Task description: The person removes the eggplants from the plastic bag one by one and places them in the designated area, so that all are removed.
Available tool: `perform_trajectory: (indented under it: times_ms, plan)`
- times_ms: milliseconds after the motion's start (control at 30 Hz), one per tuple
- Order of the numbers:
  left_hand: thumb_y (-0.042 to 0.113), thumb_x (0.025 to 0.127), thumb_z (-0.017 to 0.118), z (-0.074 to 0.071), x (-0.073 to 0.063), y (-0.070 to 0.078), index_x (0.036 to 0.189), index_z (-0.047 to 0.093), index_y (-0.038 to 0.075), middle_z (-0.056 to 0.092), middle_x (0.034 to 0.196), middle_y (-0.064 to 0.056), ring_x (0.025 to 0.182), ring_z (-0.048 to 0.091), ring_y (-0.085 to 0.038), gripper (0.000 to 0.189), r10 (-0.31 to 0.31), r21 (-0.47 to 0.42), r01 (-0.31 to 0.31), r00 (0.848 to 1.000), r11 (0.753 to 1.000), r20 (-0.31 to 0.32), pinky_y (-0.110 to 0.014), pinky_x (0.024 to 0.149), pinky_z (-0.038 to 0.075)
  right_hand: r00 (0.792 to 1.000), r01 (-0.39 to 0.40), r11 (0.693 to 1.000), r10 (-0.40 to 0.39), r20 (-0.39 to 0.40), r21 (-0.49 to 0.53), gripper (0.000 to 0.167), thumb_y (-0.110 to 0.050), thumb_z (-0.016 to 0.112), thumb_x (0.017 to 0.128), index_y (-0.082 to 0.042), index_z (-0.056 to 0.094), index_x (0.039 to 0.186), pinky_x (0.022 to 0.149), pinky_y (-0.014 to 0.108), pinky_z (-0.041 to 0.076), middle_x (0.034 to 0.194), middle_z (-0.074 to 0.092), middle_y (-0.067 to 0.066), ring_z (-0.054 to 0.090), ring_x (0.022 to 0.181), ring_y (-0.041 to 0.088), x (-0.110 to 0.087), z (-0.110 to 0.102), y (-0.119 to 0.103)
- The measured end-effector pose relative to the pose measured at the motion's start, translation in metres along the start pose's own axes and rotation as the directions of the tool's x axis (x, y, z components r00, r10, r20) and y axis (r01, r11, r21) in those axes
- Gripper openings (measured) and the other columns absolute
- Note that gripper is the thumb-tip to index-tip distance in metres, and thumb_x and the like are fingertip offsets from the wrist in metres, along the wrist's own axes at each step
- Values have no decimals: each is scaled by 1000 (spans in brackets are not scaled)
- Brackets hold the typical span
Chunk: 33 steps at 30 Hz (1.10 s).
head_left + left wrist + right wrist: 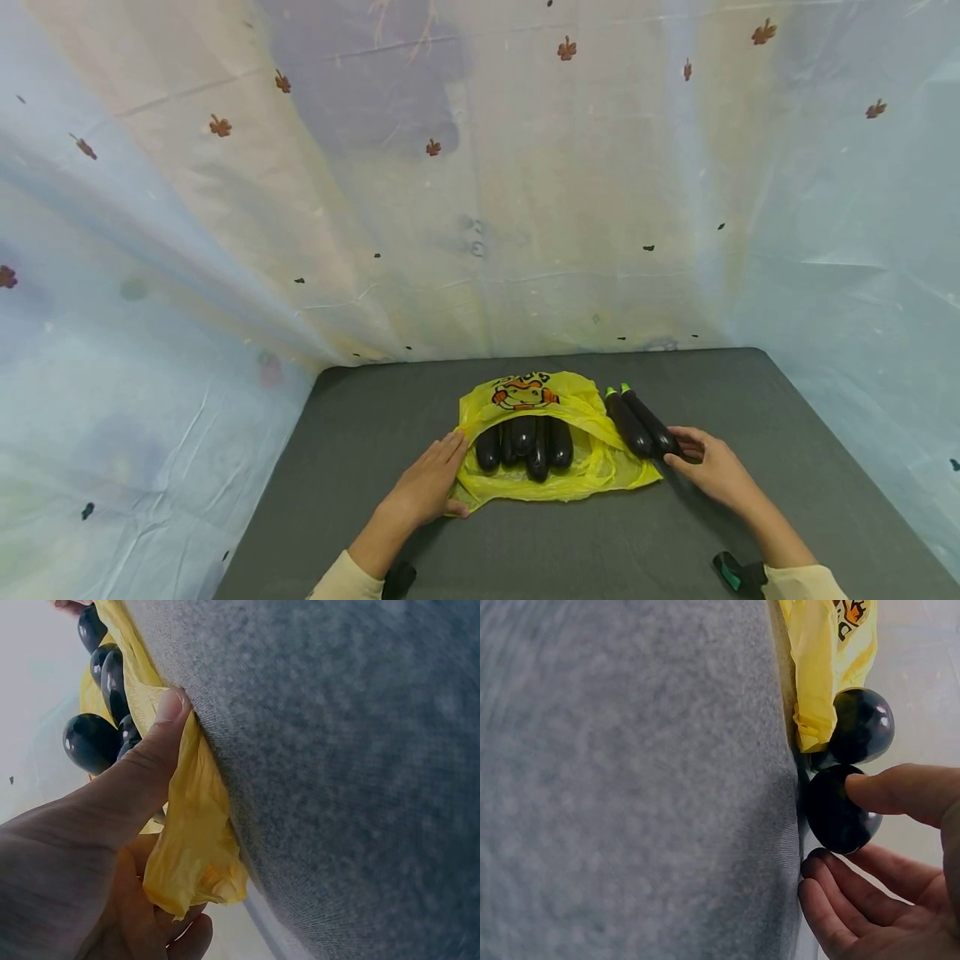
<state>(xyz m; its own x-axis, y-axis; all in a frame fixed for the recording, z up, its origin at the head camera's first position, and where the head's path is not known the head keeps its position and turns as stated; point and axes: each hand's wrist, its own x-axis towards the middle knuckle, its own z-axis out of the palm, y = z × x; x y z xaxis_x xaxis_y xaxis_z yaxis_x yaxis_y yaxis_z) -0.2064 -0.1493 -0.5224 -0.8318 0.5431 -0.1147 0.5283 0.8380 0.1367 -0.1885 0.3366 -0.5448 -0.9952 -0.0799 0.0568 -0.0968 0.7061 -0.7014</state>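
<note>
Nearest the camera, two pale sleeves (347, 581) reach in from the bottom edge, a black wrist device (399, 580) showing at each cuff. The two hands are well apart. The left hand (427, 485) pinches the left edge of a yellow plastic bag (581, 402), its thumb on the near side of the plastic and its fingers behind. The bag lies on a dark grey table (390, 425), its mouth facing the person, with a cartoon print on top; at least five dark eggplants (537, 460) show inside, rounded ends outward. Just right of the bag, two more lie side by side on the table, green stem ends pointing away. The right hand (707, 468) holds the outer eggplant (649, 422) by its near end, thumb against the skin and fingers around the far side; the inner eggplant (628, 423) lies between it and the bag. Behind hangs a pale sheet (480, 192) with brown leaf-like marks.
</note>
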Motion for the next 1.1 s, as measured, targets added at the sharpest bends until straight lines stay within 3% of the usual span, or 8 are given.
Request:
perform_trajectory:
  times_ms: [567,1100]
  plan:
    - [49,82,89,0,0,0,165,36,-2,32,174,-18,162,29,-34,112,2,0,-2,1000,1000,5,-50,131,29,1000,1,1000,-1,31,-21,65,-25,77,102,12,53,149,98,63,58,141,59,38,63,123,54,-1,-3,-1]
    - [48,83,89,-1,1,1,166,35,-2,30,174,-19,162,28,-34,111,-10,-23,10,1000,1000,16,-51,131,28,990,85,995,-90,-107,-53,59,-19,76,103,11,55,149,100,68,54,141,60,33,62,125,53,-7,-6,-22]
